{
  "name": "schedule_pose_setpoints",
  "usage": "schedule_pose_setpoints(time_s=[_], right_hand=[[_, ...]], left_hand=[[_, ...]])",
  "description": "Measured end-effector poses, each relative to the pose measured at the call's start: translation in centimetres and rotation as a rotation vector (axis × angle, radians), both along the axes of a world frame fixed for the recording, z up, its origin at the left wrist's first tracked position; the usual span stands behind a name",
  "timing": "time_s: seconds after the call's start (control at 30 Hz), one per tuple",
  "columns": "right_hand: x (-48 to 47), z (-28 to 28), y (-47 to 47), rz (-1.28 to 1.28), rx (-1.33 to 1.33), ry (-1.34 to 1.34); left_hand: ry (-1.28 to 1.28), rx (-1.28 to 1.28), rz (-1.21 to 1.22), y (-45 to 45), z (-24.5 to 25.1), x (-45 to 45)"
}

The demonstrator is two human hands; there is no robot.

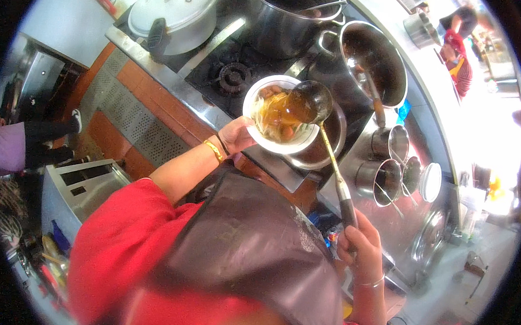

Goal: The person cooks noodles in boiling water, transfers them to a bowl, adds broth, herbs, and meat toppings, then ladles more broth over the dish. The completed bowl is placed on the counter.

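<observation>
My left hand (pixel 237 135) grips the near left rim of a white bowl (pixel 249 99), which holds noodles (pixel 269 119) and pieces that look like meat in broth. My right hand (pixel 361 241) is closed around the dark handle of a long metal ladle (pixel 310 101). The ladle's cup is tipped over the right side of the bowl, with brownish liquid at its lip. Below the bowl, partly hidden by it, stands a round metal pot (pixel 335 142).
A gas burner (pixel 235 77) lies beyond the bowl. Around it stand a lidded aluminium pot (pixel 196 29), a tall steel stockpot (pixel 275 28) and a steel pot (pixel 403 81) with a ladle. Small steel containers (pixel 364 178) stand at right. Other people are at far left and upper right.
</observation>
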State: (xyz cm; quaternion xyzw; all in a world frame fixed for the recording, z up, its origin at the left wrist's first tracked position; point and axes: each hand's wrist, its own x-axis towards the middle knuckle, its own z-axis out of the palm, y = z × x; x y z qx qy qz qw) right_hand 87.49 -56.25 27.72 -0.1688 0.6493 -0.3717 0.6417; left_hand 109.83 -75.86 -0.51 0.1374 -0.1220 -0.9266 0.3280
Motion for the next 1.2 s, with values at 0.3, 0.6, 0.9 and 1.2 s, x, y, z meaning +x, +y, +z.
schedule_pose_setpoints(time_s=[0.3, 0.6, 0.9, 1.2], right_hand=[[0.2, -1.5, 1.8, 0.201, -0.105, 0.469], [-1.1, -7.9, 5.2, 0.239, -0.213, 0.862], [-3.3, -18.6, -0.3, -0.125, 0.001, 0.295], [-6.0, -16.3, 0.1, 0.121, 0.056, 0.502]], left_hand=[[0.009, -0.033, 0.016, 0.0, 0.5, 0.4], [-0.024, -0.048, 0.011, -0.3, 1.1, 1.7], [-0.031, -0.039, 0.121, -0.5, 3.3, 3.4], [-0.073, -0.036, 0.182, -0.6, 4.5, 5.5]])
